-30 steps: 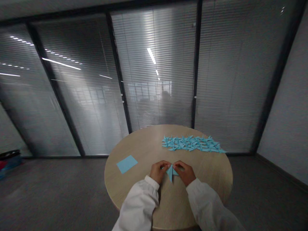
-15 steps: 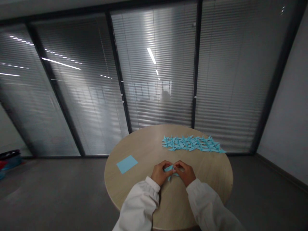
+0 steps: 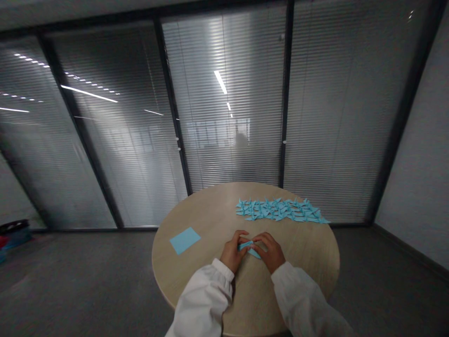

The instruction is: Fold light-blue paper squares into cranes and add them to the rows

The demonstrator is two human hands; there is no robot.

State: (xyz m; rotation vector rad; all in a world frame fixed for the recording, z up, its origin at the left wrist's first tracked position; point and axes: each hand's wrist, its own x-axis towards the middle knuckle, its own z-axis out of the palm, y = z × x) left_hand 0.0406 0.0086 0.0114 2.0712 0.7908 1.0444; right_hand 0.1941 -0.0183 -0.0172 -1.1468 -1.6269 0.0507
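Note:
My left hand [image 3: 232,249] and my right hand [image 3: 270,251] meet over a small folded piece of light blue paper [image 3: 249,248] on the round wooden table [image 3: 210,215]. Both hands press and pinch the paper with curled fingers, so much of it is hidden under them. White sleeves cover both my forearms.
A flat sheet of blue paper [image 3: 184,239] lies on the table to the left. Several folded blue paper figures [image 3: 280,209] lie in rows at the table's far right. Glass partitions with blinds stand behind the table, and dark carpet surrounds it.
The upright blue triangle held between my hands a second ago has been folded down flat onto the table. My hands have closed in over it.

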